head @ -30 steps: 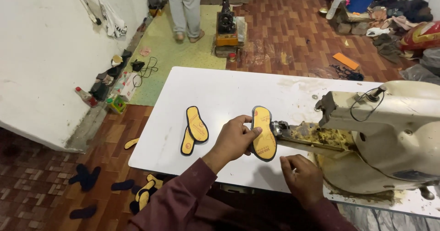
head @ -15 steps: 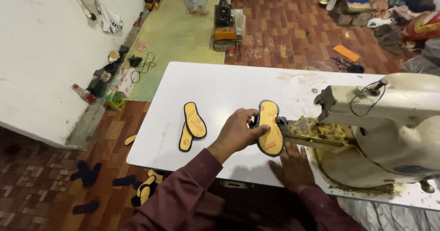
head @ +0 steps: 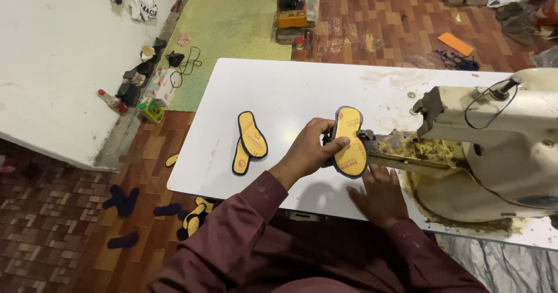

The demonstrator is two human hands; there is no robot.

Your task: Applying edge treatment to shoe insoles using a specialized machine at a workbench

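A yellow shoe insole with a black edge is held against the arm of a cream sewing machine. My left hand grips the insole's left edge with its fingers curled round it. Below the insole lies my right hand, flat on the white table with its fingers touching the insole's lower end. Two more yellow insoles lie overlapped on the table to the left of my left hand.
Several insoles and dark sole pieces lie on the tiled floor under the table's left corner. A yellow machine stands on the floor beyond the table. Bottles and clutter line the white wall at left.
The view has tilted down and drawn closer. My right hand has slid up from the table's front edge to the insole's lower end. The insole stays at the machine arm.
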